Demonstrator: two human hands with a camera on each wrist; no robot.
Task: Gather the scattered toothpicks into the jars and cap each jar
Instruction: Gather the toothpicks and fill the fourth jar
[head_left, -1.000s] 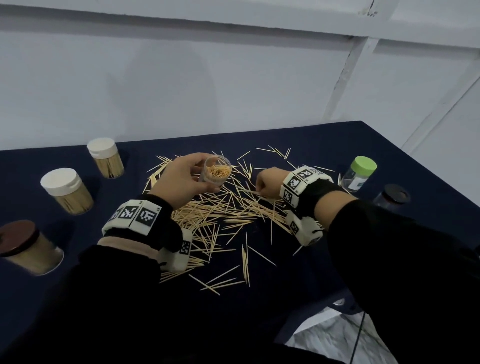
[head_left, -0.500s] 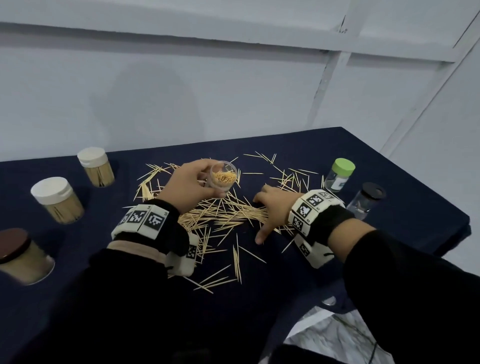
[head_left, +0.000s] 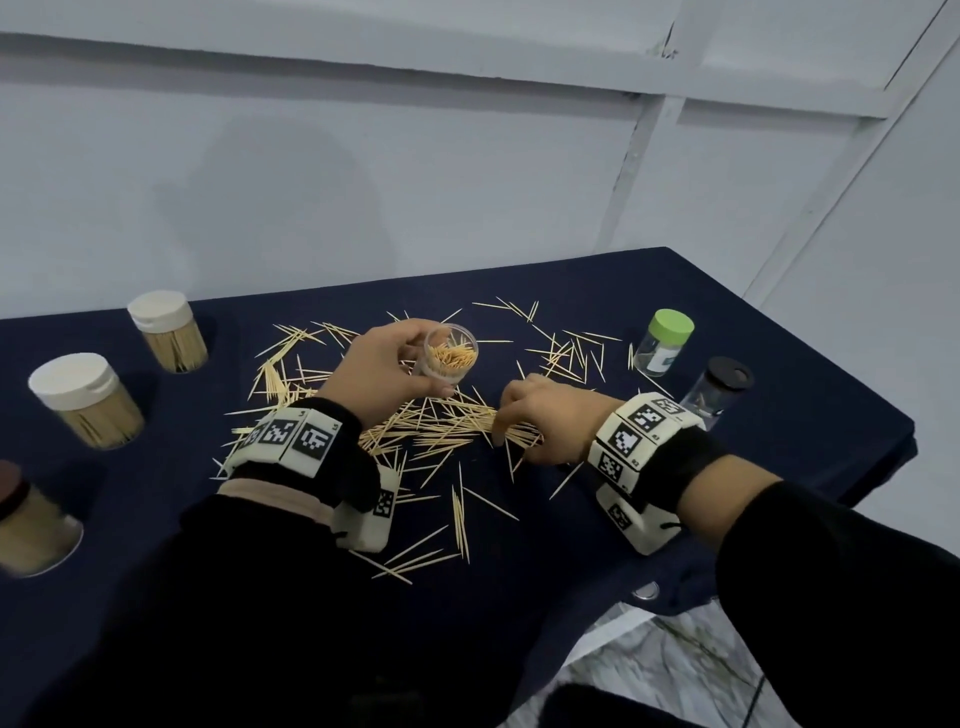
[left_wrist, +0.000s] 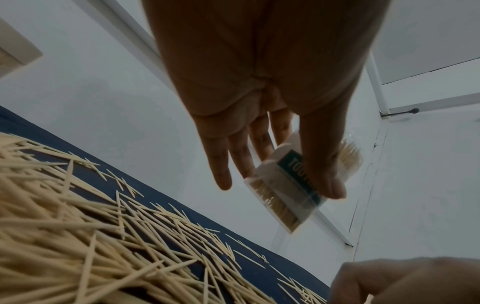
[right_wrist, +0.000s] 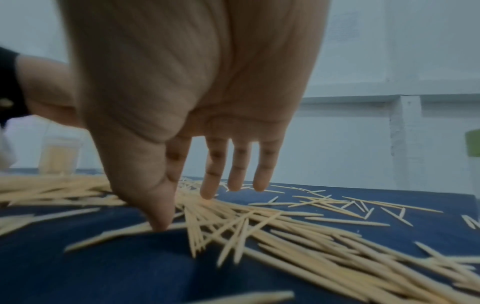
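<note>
Three capped jars stand filled by the table's left edge; left hand grips the open clear plastic jar, right hand spreads fingertips over many loose wooden toothpicks.

Dark blue tablecloth; grey panelled wall behind

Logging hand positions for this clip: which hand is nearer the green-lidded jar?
Right. The right hand rests on the toothpick pile, a short way left of the green-lidded jar. The left hand is farther left, holding the open jar.
</note>
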